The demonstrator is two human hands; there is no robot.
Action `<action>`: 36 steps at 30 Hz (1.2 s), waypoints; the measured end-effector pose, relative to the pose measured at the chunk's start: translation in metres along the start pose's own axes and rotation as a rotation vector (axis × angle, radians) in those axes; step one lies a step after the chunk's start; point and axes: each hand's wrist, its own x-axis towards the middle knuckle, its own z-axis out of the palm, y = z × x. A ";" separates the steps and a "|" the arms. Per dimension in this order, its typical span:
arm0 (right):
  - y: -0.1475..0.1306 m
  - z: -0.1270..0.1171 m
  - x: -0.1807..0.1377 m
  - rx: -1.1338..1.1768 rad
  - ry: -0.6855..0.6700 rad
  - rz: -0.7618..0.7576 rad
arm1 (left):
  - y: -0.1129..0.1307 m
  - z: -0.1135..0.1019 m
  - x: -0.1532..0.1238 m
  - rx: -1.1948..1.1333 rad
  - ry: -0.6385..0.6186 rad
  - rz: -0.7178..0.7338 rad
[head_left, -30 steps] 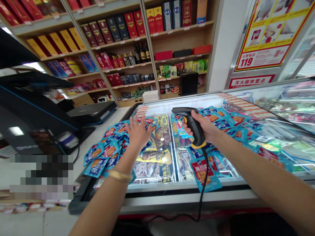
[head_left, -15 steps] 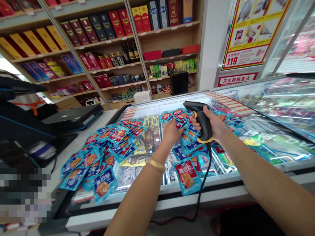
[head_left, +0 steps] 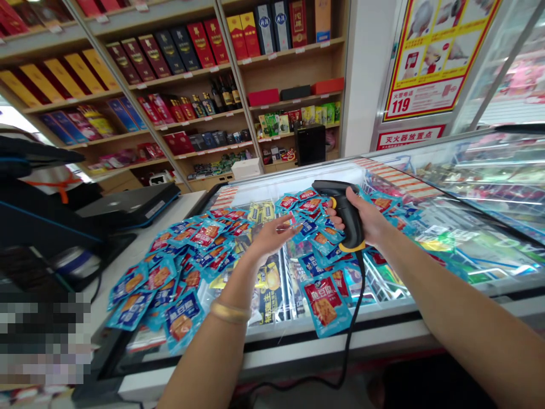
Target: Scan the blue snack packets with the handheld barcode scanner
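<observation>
My right hand point(head_left: 372, 222) is closed around the grip of a black barcode scanner point(head_left: 343, 209) with a yellow trim, its head pointing left, its cable point(head_left: 354, 318) hanging over the freezer's front edge. My left hand point(head_left: 271, 236), a gold bangle on the wrist, hovers just left of the scanner with fingers spread and nothing in it. Blue and red snack packets lie on the freezer's glass lid point(head_left: 279, 295): a big heap on the left point(head_left: 183, 261) and a smaller heap under the scanner point(head_left: 317, 230). One packet point(head_left: 326, 304) lies near the front edge.
A black till screen point(head_left: 38, 216) and a flat dark device point(head_left: 128, 204) stand on the counter at left. Wooden shelves point(head_left: 204, 79) of boxed bottles fill the back wall. A second glass-topped freezer point(head_left: 477, 193) runs along the right, under a red and yellow poster point(head_left: 434, 57).
My left hand went from the left heap to the packets by the scanner, then drew back a little with fingers spread. The scanner stayed in my right hand.
</observation>
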 end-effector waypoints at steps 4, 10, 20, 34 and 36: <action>0.004 0.004 -0.001 -0.008 -0.022 0.035 | -0.003 -0.004 -0.007 -0.546 0.068 -0.145; 0.013 0.009 -0.004 -0.084 -0.102 0.129 | -0.001 0.006 -0.009 -0.730 0.121 -0.146; 0.015 0.011 -0.004 -0.108 -0.112 0.198 | -0.004 0.008 -0.007 -0.549 0.101 -0.117; 0.017 0.008 -0.003 -0.113 -0.110 0.179 | -0.010 0.009 -0.004 -0.466 0.070 -0.055; 0.017 0.011 -0.003 -0.096 -0.106 0.172 | -0.010 0.007 -0.002 -0.394 0.141 -0.025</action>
